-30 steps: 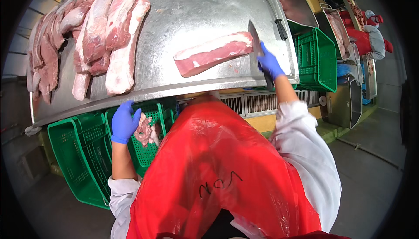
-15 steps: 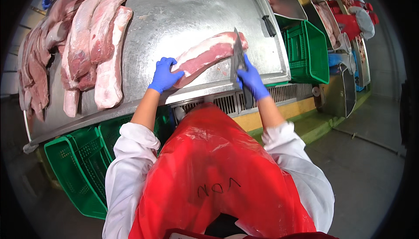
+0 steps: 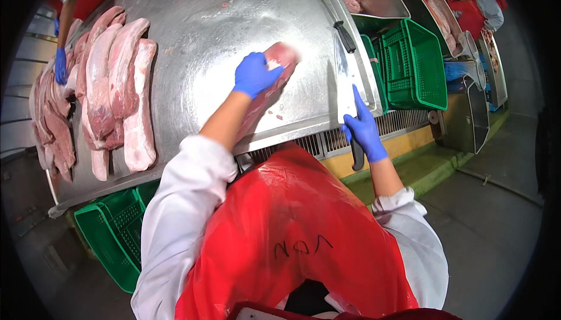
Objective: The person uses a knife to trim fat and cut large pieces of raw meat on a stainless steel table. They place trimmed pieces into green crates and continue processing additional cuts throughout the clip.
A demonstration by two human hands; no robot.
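My left hand [image 3: 256,75], in a blue glove, is closed around a long strip of raw meat [image 3: 283,57] at the middle of the steel table. The strip's pale pink far end shows beyond my fingers; my forearm hides part of its near length. In my right hand [image 3: 364,128], also gloved in blue, is a knife [image 3: 343,80] with a broad blade and black handle. Its blade points away from me over the table's right edge, apart from the meat. A few small red scraps [image 3: 279,116] lie beside the strip.
Several long meat pieces [image 3: 111,80] are piled at the table's left, where a co-worker's gloved hand [image 3: 61,66] reaches in. A long thin tool with a black handle [image 3: 345,36] lies by the right edge. Green crates [image 3: 432,66] stand right of and below the steel table [image 3: 198,33].
The knife has come off the meat and moved right. My left hand has shifted right and farther along the strip, which now points more away from me. The co-worker's arm reaches closer to the pile.
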